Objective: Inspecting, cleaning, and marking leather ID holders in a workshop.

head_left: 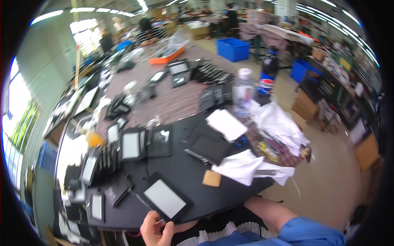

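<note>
At the near edge of the black tabletop [242, 192], the left hand [156, 231] has its fingers and thumb bent close together at the near corner of a black case [165, 198] with a pale grey panel; blur hides whether they pinch it or only touch it. The right forearm [271, 211] reaches in below the table edge, and the right hand is hidden, so its state cannot be told.

Just beyond the case lie a tan block [211, 178] and white sheets [238, 166]. Leftward, a smaller framed piece [97, 206] lies flat and a row of black cases [108, 158] stands packed together. Farther out, more dark cases [211, 71] line the patterned cloth [172, 102].

The work looks partway through: this one case appears in hand, its panel in place, amid many similar ones. Which of those are finished and which remain, I cannot tell.
</note>
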Available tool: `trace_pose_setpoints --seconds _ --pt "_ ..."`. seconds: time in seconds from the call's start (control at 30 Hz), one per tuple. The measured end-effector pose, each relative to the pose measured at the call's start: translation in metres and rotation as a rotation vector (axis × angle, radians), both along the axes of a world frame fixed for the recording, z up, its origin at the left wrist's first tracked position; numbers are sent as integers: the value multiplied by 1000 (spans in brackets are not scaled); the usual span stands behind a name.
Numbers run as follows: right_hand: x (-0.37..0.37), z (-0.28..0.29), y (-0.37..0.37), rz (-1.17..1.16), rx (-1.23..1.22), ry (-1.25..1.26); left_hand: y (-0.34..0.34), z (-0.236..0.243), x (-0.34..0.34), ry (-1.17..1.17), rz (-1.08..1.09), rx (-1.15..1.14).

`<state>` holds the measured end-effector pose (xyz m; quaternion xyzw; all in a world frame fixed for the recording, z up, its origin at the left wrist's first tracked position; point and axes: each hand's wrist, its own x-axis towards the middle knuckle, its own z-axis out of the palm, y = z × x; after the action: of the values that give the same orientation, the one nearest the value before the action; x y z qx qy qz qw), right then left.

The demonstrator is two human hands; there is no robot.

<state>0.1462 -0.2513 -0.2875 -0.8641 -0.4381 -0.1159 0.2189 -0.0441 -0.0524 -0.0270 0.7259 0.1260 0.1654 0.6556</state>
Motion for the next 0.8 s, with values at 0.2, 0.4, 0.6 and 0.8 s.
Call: trace_pose_setpoints --seconds 0.2,0.4,0.6,0.8 --pt "-19 -1 -17 -24 70 98 18 5 34 -110 37 830" --pt "-71 40 -54 79 -5 426 33 13 26 105 -126 345" --pt "-97 191 -104 275 308 665 40 6 22 81 -172 185" --pt "-58 246 -129 -441 488 -174 43 3 24 88 -210 245"
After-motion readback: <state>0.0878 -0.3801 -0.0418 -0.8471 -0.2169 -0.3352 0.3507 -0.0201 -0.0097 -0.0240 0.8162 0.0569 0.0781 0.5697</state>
